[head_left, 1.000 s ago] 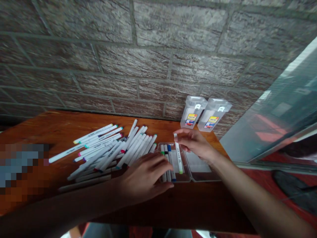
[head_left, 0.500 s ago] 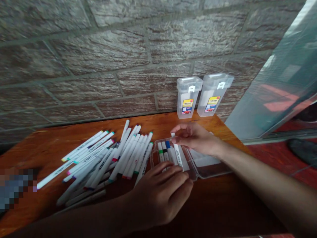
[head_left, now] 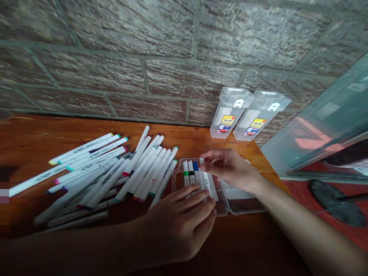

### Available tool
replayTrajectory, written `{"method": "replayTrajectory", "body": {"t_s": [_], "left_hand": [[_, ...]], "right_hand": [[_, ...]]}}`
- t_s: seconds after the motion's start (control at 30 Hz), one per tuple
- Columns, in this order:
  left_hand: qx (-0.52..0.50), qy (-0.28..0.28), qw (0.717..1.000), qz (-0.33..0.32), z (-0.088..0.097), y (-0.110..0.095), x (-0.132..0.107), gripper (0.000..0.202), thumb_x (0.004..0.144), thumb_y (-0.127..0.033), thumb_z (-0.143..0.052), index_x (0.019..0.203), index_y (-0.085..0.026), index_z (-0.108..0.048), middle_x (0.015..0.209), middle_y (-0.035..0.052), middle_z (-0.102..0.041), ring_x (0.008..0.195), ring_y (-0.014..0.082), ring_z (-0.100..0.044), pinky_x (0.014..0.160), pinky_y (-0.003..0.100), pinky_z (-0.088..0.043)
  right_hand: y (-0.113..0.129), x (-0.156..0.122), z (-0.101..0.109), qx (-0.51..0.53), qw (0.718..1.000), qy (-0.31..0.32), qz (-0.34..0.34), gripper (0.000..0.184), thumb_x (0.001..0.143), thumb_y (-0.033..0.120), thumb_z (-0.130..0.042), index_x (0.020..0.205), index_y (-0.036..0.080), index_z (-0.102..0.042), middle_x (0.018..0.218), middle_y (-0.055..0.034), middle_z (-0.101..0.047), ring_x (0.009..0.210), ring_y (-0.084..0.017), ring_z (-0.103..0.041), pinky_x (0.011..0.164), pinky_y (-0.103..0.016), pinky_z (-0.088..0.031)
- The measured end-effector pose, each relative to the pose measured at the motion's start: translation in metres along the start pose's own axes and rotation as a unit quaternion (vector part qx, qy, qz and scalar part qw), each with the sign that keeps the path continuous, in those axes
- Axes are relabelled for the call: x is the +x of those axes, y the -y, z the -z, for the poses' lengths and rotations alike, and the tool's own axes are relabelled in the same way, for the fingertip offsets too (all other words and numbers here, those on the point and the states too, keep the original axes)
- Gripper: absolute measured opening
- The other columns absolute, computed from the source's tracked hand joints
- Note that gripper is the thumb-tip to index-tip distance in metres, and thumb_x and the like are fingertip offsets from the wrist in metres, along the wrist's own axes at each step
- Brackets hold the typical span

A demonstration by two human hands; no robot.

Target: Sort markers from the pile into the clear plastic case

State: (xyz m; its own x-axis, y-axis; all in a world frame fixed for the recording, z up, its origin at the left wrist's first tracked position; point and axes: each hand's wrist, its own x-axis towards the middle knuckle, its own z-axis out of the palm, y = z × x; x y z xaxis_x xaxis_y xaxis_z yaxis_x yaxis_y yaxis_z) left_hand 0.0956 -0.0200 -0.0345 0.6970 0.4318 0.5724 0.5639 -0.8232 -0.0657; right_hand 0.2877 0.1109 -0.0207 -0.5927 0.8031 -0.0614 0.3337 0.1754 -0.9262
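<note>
An open clear plastic marker case (head_left: 174, 180) lies on the table, its lid folded out to the right. Inside it, white markers with green, black and blue bands lie side by side. My right hand (head_left: 230, 168) pinches the upper end of a white marker (head_left: 206, 180) at the right of this row, between thumb and fingers. My left hand (head_left: 184, 222) rests across the lower ends of the row, its fingers stretched out and slightly bent; it hides those ends. Left of the case lies a loose pile of white markers (head_left: 155, 168) with coloured ends.
Two clear upright marker boxes (head_left: 226, 119) with yellow and blue labels stand at the back right against the stone block wall (head_left: 166, 76). The wooden table (head_left: 184, 134) ends at the right, beside a glass panel and a red floor.
The marker in my right hand has come down a little, lying closer in line with the others. My left hand stays over the row. The view has turned slightly.
</note>
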Motion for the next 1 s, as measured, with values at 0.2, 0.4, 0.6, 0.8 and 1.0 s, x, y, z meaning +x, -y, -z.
{"method": "replayTrajectory", "body": {"t_s": [0.2, 0.4, 0.6, 0.8, 1.0], "left_hand": [[0.012, -0.003, 1.0, -0.007, -0.0016, -0.0001, 0.0013, 0.017, 0.098, -0.017, -0.06, 0.107, -0.012, -0.074, 0.112, 0.0089, -0.076, 0.107, 0.023, -0.069, 0.106, 0.039, -0.053], [0.02, 0.007, 1.0, -0.012, -0.0026, 0.0014, 0.0006, 0.015, 0.099, -0.017, -0.059, 0.103, -0.014, -0.073, 0.109, 0.0129, -0.076, 0.11, 0.0242, -0.068, 0.104, 0.041, -0.053], [0.021, 0.01, 1.0, -0.012, -0.0019, 0.0013, 0.0006, 0.013, 0.098, -0.015, -0.059, 0.1, -0.014, -0.072, 0.107, 0.0138, -0.075, 0.11, 0.0246, -0.068, 0.103, 0.041, -0.054], [0.011, 0.016, 1.0, -0.012, -0.0006, 0.0017, 0.0011, 0.013, 0.098, -0.015, -0.059, 0.099, -0.014, -0.072, 0.106, 0.0139, -0.075, 0.108, 0.024, -0.068, 0.102, 0.041, -0.054], [0.004, 0.019, 1.0, -0.013, -0.0008, 0.0016, 0.0007, 0.013, 0.097, -0.014, -0.059, 0.1, -0.014, -0.072, 0.107, 0.0136, -0.075, 0.109, 0.0246, -0.068, 0.102, 0.041, -0.054]], "right_hand": [[-0.0009, 0.0, -0.0024, -0.045, 0.999, -0.002, 0.022, 0.028, 0.088, 0.037, -0.076, 0.107, 0.017, -0.073, 0.08, -0.0028, -0.071, 0.06, -0.012, -0.058, 0.05, -0.023, -0.044], [0.0008, 0.0007, -0.0061, -0.096, 0.995, -0.016, 0.027, 0.022, 0.088, 0.034, -0.074, 0.104, 0.018, -0.075, 0.084, -0.005, -0.074, 0.063, -0.014, -0.061, 0.054, -0.025, -0.046], [0.0022, -0.0022, -0.0038, -0.112, 0.992, -0.05, 0.031, 0.027, 0.084, 0.04, -0.078, 0.104, 0.021, -0.078, 0.079, -0.0049, -0.075, 0.06, -0.016, -0.062, 0.047, -0.025, -0.043], [0.0004, -0.0032, -0.0016, -0.182, 0.982, -0.044, 0.026, 0.028, 0.087, 0.042, -0.075, 0.106, 0.022, -0.081, 0.074, -0.0043, -0.073, 0.053, -0.014, -0.055, 0.044, -0.026, -0.037], [0.0034, -0.0032, -0.0016, -0.238, 0.97, -0.034, 0.04, 0.029, 0.09, 0.041, -0.072, 0.108, 0.021, -0.082, 0.074, -0.0049, -0.072, 0.05, -0.012, -0.049, 0.044, -0.026, -0.034]]}}
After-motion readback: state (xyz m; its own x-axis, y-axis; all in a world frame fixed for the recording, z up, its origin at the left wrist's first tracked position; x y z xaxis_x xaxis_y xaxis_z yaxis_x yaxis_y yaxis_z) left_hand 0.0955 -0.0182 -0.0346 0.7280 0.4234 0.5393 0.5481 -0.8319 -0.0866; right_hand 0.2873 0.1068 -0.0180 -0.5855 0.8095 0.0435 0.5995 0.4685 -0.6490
